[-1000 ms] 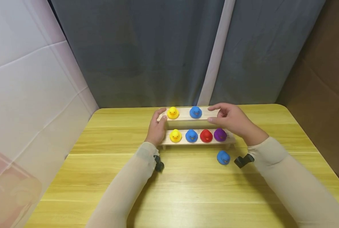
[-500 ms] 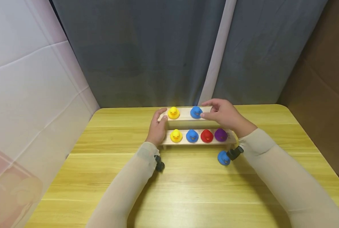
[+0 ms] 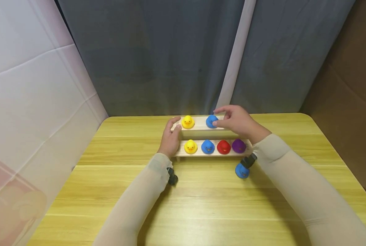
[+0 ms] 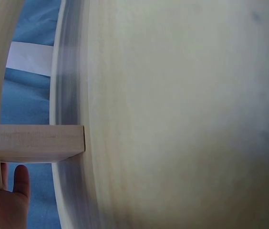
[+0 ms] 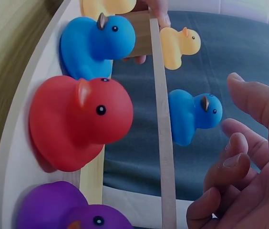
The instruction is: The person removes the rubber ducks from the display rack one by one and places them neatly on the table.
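A two-tier wooden rack (image 3: 199,123) stands near the table's back edge. My left hand (image 3: 169,138) grips the left end of its upper shelf, thumb in front. On that shelf sit a yellow rubber duck (image 3: 187,122) and, further right, a blue rubber duck (image 5: 184,117). My right hand (image 3: 239,121) is at this blue duck, thumb and index finger spread to either side of it in the head view. In the right wrist view a gap shows between the fingertips and the duck; the other fingers are partly curled.
The lower shelf carries yellow (image 3: 190,147), blue (image 3: 208,147), red (image 3: 224,147) and purple (image 3: 239,146) ducks in a row. Another blue duck (image 3: 242,172) lies on the table (image 3: 201,205) in front, partly covered by the right wrist camera. A grey curtain (image 3: 158,61) hangs behind.
My right hand has moved left along the upper shelf, from the shelf's right end to the blue duck. The left hand keeps its hold; the ducks stay where they were.
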Tool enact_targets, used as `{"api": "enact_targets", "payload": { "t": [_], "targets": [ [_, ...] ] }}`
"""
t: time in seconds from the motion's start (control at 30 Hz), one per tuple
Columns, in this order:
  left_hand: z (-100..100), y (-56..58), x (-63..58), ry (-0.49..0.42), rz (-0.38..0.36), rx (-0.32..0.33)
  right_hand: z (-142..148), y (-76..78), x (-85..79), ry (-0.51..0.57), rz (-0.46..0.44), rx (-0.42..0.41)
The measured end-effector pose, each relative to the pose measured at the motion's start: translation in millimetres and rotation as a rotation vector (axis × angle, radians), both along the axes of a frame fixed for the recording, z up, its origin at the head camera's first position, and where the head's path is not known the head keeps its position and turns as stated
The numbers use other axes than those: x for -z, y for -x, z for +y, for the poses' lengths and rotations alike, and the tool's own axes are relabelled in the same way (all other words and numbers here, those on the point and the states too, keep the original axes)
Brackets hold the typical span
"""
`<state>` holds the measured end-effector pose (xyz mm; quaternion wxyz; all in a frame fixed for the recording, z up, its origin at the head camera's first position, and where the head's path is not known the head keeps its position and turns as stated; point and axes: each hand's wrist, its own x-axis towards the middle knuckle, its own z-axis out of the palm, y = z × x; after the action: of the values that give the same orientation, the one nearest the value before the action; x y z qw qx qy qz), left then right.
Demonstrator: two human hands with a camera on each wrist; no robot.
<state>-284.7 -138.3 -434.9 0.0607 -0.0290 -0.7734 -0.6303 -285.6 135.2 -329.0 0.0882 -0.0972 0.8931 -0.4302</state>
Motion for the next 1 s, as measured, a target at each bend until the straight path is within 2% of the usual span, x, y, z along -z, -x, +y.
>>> {"api": "enact_targets", "payload": {
  "t": [0.23, 0.4, 1.0],
  "targets": [
    [2, 0.5, 0.3, 0.009, -0.003, -0.005, -3, 6.5, 1.8, -0.008, 0.008, 0.016],
    [4, -0.4, 0.2, -0.002, 0.001, -0.001, -3, 10.1, 4.0, -0.023, -0.020, 0.014],
    [5, -1.0, -0.7, -0.029, -0.024, 0.012, -5, 12.4, -0.2, -0.078, -0.040, -0.004]
  ]
}}
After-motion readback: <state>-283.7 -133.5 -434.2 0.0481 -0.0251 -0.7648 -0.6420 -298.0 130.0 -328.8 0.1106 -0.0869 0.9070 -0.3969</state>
